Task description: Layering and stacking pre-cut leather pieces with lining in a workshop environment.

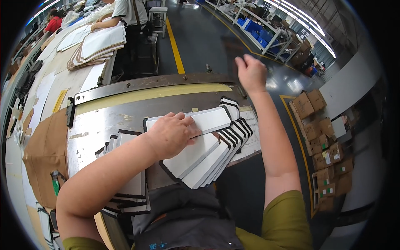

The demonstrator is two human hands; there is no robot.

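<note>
My left hand [177, 129] presses down, fingers spread, on a long white piece with a dark edge [214, 120] on the metal tabletop [93, 141]. Partly under that hand lies a fanned stack of white, black-edged pieces [198, 156]. More such pieces [135, 183] are stacked beneath my left forearm. My right hand [252, 75] is raised past the far right corner of the table, its fingers curled. A dark blur beside it hides what it grips, if anything. Along the table's far edge runs a long metal bar [150, 81] with a yellow strip [154, 98] before it.
Brown fabric [46, 154] hangs over the table's left side. Large white panels [102, 41] are piled on the long bench, where another person [127, 16] works. Cardboard boxes [325, 154] stand on the right, and shelves with blue bins [256, 33] farther back.
</note>
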